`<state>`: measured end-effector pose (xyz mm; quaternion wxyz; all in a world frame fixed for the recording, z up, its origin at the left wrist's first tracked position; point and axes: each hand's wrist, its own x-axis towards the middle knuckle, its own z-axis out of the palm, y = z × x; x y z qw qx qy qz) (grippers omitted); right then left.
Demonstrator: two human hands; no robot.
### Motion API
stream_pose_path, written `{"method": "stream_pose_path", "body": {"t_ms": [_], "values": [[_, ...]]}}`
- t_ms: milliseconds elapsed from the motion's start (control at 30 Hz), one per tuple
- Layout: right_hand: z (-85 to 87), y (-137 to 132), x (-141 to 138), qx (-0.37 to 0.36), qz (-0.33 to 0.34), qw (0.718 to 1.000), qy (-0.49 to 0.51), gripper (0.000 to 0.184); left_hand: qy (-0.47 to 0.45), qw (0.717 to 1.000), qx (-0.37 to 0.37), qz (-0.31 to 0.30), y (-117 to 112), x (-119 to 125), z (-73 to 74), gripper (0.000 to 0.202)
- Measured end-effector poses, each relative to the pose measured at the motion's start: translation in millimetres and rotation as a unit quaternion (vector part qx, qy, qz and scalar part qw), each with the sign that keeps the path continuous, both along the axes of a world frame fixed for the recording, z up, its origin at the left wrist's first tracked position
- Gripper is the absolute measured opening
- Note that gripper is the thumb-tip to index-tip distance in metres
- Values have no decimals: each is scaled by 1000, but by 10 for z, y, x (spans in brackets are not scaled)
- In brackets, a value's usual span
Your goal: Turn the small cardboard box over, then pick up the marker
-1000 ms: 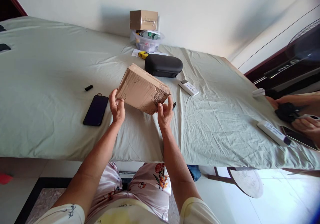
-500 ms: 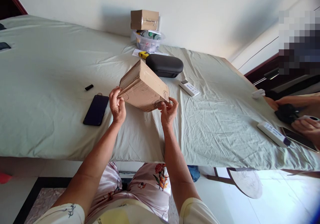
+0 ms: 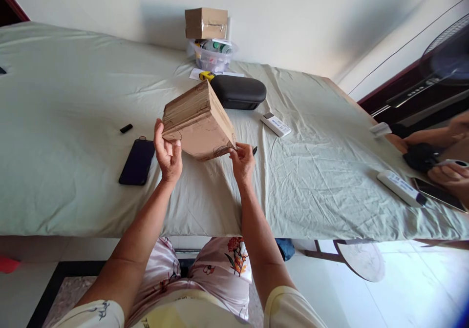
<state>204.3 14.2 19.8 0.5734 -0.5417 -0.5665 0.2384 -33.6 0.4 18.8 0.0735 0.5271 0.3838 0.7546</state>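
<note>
Nearest the camera, both forearms reach out over the near edge of the surface, which is covered w/ a pale green sheet. Left hand cups the near-left corner of a cardboard box, fingers curled up against its left side. Right hand pinches the box's near-right bottom corner betw. thumb and fingertips. Box is lifted above the sheet at centre, tilted, far end higher.

Just left of the left hand lies a black phone, w/ a small black stick beyond it. Right of the box, a white remote. Behind the box, a black case; farther, a clear tub w/ a small carton on top, by the wall.

Far right: another person's hands hold sth dark, near a 2nd white remote.
</note>
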Motion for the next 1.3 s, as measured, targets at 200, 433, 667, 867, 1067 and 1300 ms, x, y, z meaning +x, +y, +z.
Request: {"method": "stream_pose_path", "body": {"t_ms": [200, 433, 667, 867, 1067, 1300], "values": [[-57, -2, 16, -17, 33, 989, -142, 33, -16, 999, -25, -36, -9, 67, -14, 91], [-268, 61, 8, -100, 45, 949, -297, 19, 94, 981, -170, -17, -65, 281, -238, 70], [-154, 29, 37, -64, 101, 958, -262, 48, -5, 978, -204, -40, -82, 313, -208, 77], [-16, -46, 56, -96, 99, 972, -188, 84, -9, 980, -197, -38, -99, 309, -176, 99], [84, -75, -29, 57, 136, 989, -18, 125, 15, 976, -205, -76, -103, 343, -205, 112], [133, -142, -49, 116, 60, 990, -45, 112, 70, 982, -172, -27, -141, 372, -233, 105]]}}
